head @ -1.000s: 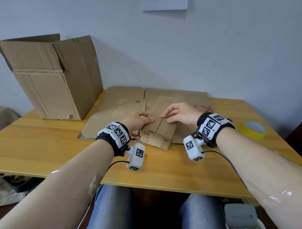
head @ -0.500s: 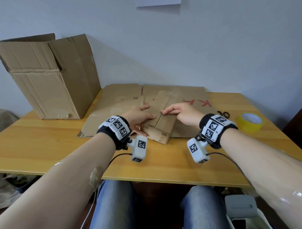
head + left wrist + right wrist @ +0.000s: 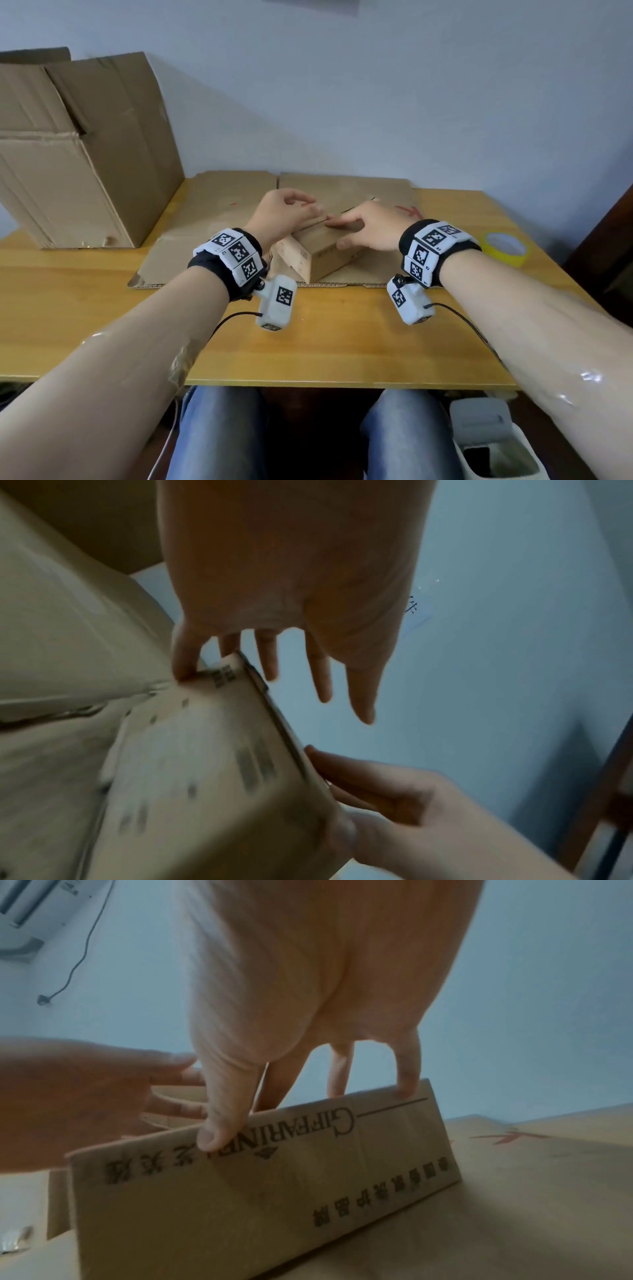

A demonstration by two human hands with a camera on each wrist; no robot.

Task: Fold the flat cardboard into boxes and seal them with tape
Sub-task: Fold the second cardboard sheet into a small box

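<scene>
A small printed cardboard box (image 3: 325,253) stands half raised on the flat cardboard sheets (image 3: 212,219), its top edge tilted up. My right hand (image 3: 363,229) grips its upper wall: in the right wrist view the thumb (image 3: 219,1131) presses the printed side of the box (image 3: 257,1191) and the fingers reach over the edge behind it. My left hand (image 3: 284,216) hovers over the box's far left corner. In the left wrist view its fingers (image 3: 267,669) hang straight, and one touches the corner of the box (image 3: 205,764). The box's inside is hidden.
A large open carton (image 3: 78,154) stands at the back left of the wooden table (image 3: 342,335). A yellow tape roll (image 3: 503,248) lies at the right, beyond my right wrist. A white bin (image 3: 486,442) sits under the table's right side.
The small box has gone from lying flat to standing half raised. Both hands have lifted with it, the right one now gripping the top edge. The view has drawn closer.
</scene>
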